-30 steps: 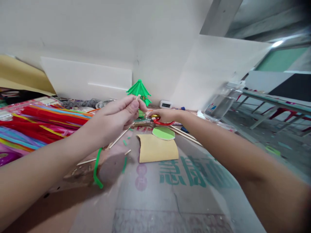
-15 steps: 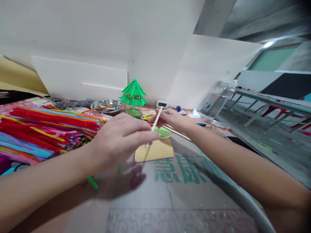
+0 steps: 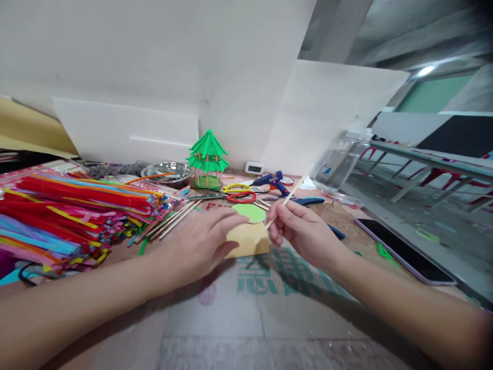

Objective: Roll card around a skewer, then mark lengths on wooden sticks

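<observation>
A thin wooden stick (image 3: 295,189) slants up to the right, pinched in the fingers of my right hand (image 3: 304,228). Its lower end points at a tan card (image 3: 248,247) on the table. My left hand (image 3: 198,234) is over the card's left side, fingers apart and holding nothing. Just beyond those fingers, a light green many-sided piece (image 3: 251,212) lies on the far part of the card. Several loose wooden sticks (image 3: 177,220) rest behind my left hand. Farther back stands a small green-roofed pavilion model (image 3: 208,156).
Bundles of coloured pipe cleaners (image 3: 80,192) fill the left. Scissors (image 3: 242,197), a blue glue gun (image 3: 271,180), a white timer (image 3: 254,168) and a metal bowl (image 3: 173,172) lie toward the wall. A phone (image 3: 404,250) and a clear plastic bottle (image 3: 341,159) are at right.
Both hands were together at the stick; now my right hand alone has it, moved right and nearer to me. My left hand has come away from it, fingers spread.
</observation>
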Demonstrator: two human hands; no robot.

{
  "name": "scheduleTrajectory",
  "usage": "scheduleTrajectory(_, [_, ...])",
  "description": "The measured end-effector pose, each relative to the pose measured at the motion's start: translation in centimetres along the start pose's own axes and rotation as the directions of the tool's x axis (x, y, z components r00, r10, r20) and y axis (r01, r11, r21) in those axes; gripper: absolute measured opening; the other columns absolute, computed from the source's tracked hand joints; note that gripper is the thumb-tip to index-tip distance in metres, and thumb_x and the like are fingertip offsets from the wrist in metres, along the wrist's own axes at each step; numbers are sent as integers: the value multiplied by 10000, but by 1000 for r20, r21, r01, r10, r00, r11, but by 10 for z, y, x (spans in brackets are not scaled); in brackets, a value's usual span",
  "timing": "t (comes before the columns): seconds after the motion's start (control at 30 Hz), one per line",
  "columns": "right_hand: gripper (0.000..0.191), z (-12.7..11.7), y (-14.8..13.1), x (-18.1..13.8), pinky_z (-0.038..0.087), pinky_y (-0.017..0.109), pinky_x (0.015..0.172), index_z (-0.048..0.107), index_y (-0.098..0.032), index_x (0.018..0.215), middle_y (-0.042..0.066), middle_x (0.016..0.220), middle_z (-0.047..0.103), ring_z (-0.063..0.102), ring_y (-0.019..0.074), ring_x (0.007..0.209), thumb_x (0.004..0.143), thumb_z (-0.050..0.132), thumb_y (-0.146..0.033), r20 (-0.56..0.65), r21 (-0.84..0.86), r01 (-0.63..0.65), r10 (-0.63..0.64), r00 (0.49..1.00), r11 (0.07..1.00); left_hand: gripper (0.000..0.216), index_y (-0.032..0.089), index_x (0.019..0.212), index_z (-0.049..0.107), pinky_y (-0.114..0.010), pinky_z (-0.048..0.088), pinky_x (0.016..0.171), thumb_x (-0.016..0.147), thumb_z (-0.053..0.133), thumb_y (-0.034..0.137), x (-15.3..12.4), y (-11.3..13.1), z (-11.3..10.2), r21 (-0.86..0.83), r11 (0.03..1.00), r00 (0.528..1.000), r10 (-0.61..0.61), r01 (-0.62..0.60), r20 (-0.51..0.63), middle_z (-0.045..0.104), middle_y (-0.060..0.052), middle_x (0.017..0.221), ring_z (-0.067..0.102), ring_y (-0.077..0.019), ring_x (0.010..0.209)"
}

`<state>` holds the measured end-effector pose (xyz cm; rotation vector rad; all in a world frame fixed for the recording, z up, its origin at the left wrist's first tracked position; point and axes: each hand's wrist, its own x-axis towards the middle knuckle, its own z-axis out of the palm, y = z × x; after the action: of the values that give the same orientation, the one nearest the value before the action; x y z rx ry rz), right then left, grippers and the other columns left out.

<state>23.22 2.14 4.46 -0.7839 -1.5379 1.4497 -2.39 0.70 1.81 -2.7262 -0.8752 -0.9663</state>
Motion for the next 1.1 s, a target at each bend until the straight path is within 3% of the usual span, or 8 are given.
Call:
scheduleTrajectory(0.07, [378, -12, 7, 3, 422, 229, 549, 602, -187, 834, -27, 609, 585, 529, 109, 552, 913, 667, -551, -97, -122, 65, -77, 992, 990, 402, 164, 1337, 533, -509, 467, 1073, 973, 584, 328, 2, -7, 5, 6, 983, 975, -183, 184, 124, 581, -159, 1380, 545, -301, 1274])
scheduleTrajectory(0.13, [417, -20, 12, 3, 411, 233, 558, 591, -183, 803, -28, 608, 574, 521, 110, 563, 899, 667, -582, -155, -247, 81, -121, 980, 966, 454, 155, 1269, 594, -559, 470, 1066, 938, 619, 465, 3, -8, 6, 17, 954, 917, -292, 299, 273, 593, -168, 1367, 546, -341, 1272])
scheduleTrajectory(0.27, [418, -19, 18, -1, 412, 240, 571, 549, -198, 799, -34, 595, 555, 510, 118, 562, 910, 624, -594, -204, -401, 40, -132, 970, 915, 548, 180, 1309, 616, -570, 450, 1103, 921, 605, 567, 1, 4, 6, 6, 941, 850, -307, 337, 428, 574, -154, 1431, 523, -363, 1327])
scheduleTrajectory(0.43, [354, -9, 21, -10, 420, 252, 599, 576, -192, 773, 7, 681, 587, 547, 134, 615, 1001, 475, -444, 1, -653, 150, -197, 980, 742, 409, 214, 1261, 658, -545, 462, 1076, 986, 515, 480, -2, 18, 8, -21, 972, 881, -203, 235, 427, 626, -115, 1346, 577, -326, 1256])
scheduleTrajectory(0.57, [292, -2, 24, -13, 396, 245, 601, 569, -195, 797, -9, 659, 575, 528, 128, 597, 1015, 436, -338, 210, -764, 246, -131, 969, 596, 421, 148, 1235, 641, -522, 421, 1130, 954, 565, 452, -4, 13, 14, -26, 976, 897, -190, 218, 399, 594, -143, 1411, 538, -327, 1316])
scheduleTrajectory(0.8, [285, 2, 26, -9, 433, 250, 664, 540, -201, 820, 44, 816, 683, 589, 141, 680, 1026, 368, -299, 362, -771, 366, -115, 925, 520, 427, 248, 1327, 620, -518, 437, 1117, 980, 503, 468, -3, 8, 17, -64, 980, 880, -140, 189, 453, 563, -99, 1444, 532, -307, 1319])
scheduleTrajectory(0.97, [251, -5, 29, -3, 427, 270, 660, 570, -194, 870, 59, 798, 698, 622, 173, 708, 1005, 376, -278, 245, -883, 282, -143, 959, 376, 414, 237, 1307, 638, -531, 425, 1127, 976, 510, 449, -1, 8, 16, -45, 978, 871, -159, 203, 464, 566, -110, 1438, 527, -315, 1327])
scheduleTrajectory(1.1, [291, -3, 28, -3, 446, 277, 691, 592, -188, 908, 72, 849, 720, 638, 177, 731, 1024, 351, -301, 354, -858, 365, -99, 930, 363, 407, 230, 1284, 651, -533, 430, 1123, 983, 493, 453, -1, 8, 17, -61, 980, 879, -141, 189, 456, 558, -116, 1446, 527, -319, 1325])
